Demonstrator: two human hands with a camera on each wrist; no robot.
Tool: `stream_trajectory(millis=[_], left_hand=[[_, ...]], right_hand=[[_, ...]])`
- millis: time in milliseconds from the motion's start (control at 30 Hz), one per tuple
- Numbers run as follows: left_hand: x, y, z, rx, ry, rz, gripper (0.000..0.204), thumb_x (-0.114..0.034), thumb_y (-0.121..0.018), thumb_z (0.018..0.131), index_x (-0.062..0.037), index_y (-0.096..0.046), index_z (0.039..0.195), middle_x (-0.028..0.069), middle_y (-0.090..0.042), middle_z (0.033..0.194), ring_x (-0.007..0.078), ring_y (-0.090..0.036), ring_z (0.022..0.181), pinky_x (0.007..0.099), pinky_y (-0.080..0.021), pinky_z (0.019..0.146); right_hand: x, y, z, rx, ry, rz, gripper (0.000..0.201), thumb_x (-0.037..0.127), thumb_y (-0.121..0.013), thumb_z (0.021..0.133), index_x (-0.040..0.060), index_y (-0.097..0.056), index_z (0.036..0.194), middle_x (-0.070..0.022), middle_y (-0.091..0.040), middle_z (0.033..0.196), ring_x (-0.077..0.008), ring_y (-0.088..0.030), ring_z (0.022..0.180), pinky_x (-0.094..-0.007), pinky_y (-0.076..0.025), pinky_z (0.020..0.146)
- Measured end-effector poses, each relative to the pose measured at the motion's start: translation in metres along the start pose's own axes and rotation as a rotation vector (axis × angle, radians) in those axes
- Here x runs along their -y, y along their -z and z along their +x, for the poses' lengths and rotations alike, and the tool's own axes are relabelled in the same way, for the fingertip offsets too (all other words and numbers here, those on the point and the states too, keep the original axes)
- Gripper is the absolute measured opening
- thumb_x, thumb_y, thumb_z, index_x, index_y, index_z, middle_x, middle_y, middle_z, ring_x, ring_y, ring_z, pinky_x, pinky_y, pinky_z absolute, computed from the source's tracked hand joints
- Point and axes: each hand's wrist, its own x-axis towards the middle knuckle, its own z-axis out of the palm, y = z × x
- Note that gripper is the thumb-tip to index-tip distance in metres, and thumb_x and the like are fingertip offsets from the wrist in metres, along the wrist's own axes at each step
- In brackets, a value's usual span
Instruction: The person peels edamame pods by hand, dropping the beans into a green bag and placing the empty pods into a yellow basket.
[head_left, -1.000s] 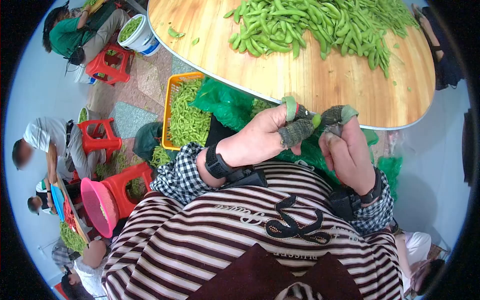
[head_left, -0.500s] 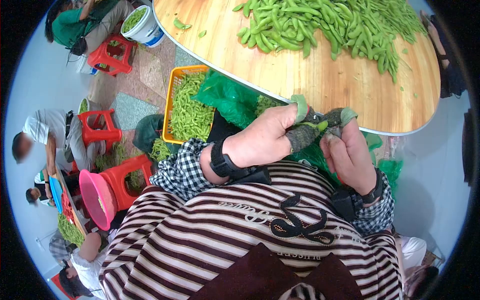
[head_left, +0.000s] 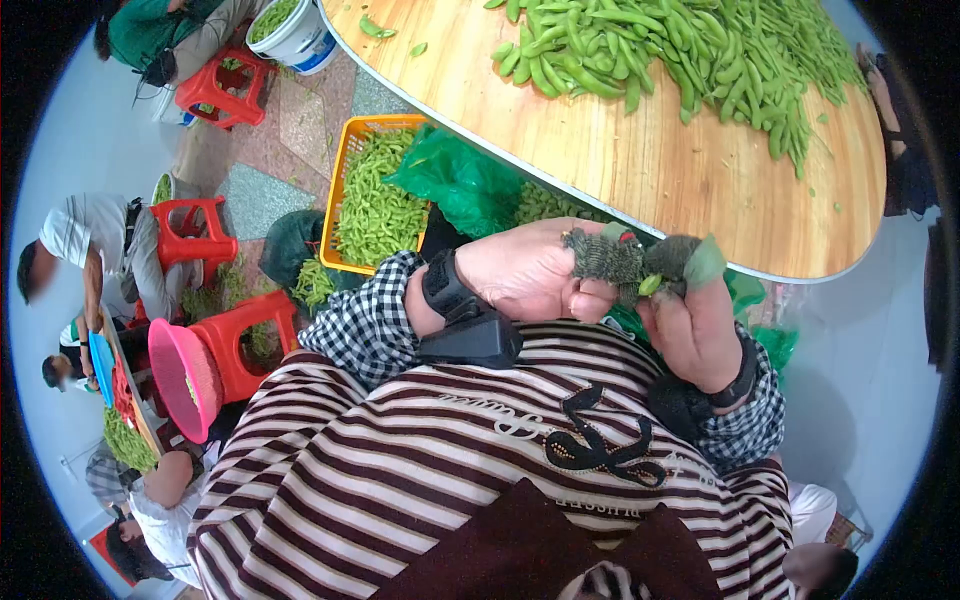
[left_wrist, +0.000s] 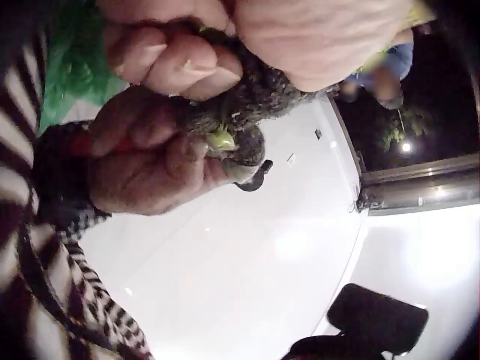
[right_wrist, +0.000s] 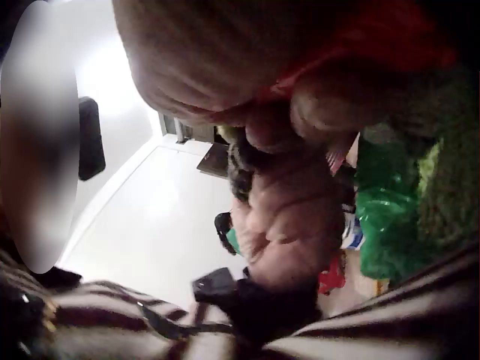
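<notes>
A small green pod (head_left: 650, 285) shows between the two hands in front of the table edge; the left wrist view shows the pod (left_wrist: 221, 140) at the right hand's covered fingertips. My right hand (head_left: 692, 325) pinches it between thumb and finger, a green wrap round one fingertip. My left hand (head_left: 535, 268), palm turned up, has its fingers curled beside the pod and its dark knitted finger covers against the right hand's. Whether the left fingers grip part of the pod cannot be told. In the right wrist view the left hand (right_wrist: 289, 217) is partly hidden.
A wooden table (head_left: 480, 90) bears a heap of green pods (head_left: 690, 60). Beside it stand a yellow basket of pods (head_left: 382, 200) and a green plastic bag (head_left: 465, 185). At the left are red stools (head_left: 245, 340), a pink basket (head_left: 185, 380) and seated people.
My left hand has rolled palm up and its fingers have curled in, while the right hand stays nearly in place. The view has shifted slightly, moving the table lower and to the right.
</notes>
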Motion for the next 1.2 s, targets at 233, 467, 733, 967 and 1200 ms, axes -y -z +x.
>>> stream_trajectory(millis=[233,467,733,967,1200], left_hand=[[0.0,-0.009,0.007,-0.117,-0.495,1.032,0.011,-0.014,-0.056,0.093,-0.0037,-0.058,0.091,-0.0004,-0.058,0.075,0.0093,-0.054,0.071,0.0239,-0.044,0.065],[-0.002,-0.003,0.001,-0.128,-0.427,1.188,0.02,-0.017,-0.058,0.094,-0.004,-0.056,0.109,-0.0018,-0.059,0.1,0.0066,-0.051,0.092,0.0237,-0.043,0.082],[0.002,0.002,-0.007,-0.12,-0.546,1.461,0.02,-0.016,-0.058,0.091,-0.0038,-0.057,0.107,0.011,-0.062,0.096,0.0219,-0.06,0.09,0.0335,-0.047,0.08],[0.003,0.005,-0.019,-0.133,-0.587,1.593,0.023,-0.009,-0.056,0.08,-0.0016,-0.052,0.101,0.0229,-0.057,0.087,0.0438,-0.055,0.086,0.0454,-0.045,0.07],[-0.006,0.007,-0.045,-0.209,-0.539,1.623,0.024,-0.019,-0.056,0.086,-0.0001,-0.051,0.1,0.0238,-0.057,0.084,0.0441,-0.055,0.081,0.0459,-0.045,0.067]], right_hand=[[0.016,0.022,0.001,0.047,-0.378,0.238,0.02,-0.001,-0.044,0.088,0.0001,-0.049,0.108,-0.0046,-0.056,0.084,-0.0098,-0.053,0.073,-0.028,-0.045,0.065],[0.01,0.008,0.0,-0.101,-0.365,0.318,0.024,-0.004,-0.052,0.086,0.0014,-0.047,0.109,-0.0003,-0.052,0.082,-0.0059,-0.047,0.067,-0.0198,-0.042,0.061],[0.012,0.005,0.004,-0.079,-0.491,0.324,0.024,0.002,-0.041,0.086,0.0017,-0.048,0.109,0.0012,-0.049,0.073,-0.0047,-0.04,0.053,-0.0189,-0.033,0.047],[0.008,-0.005,0.006,-0.116,-0.491,0.162,0.023,-0.001,-0.036,0.087,0.0023,-0.05,0.105,0.0019,-0.047,0.067,-0.0051,-0.04,0.05,-0.02,-0.033,0.044],[0.007,-0.011,0.017,0.0,0.019,-0.417,0.023,-0.006,-0.044,0.076,-0.0019,-0.052,0.097,-0.0113,-0.059,0.079,-0.0278,-0.057,0.07,-0.0356,-0.048,0.067]])
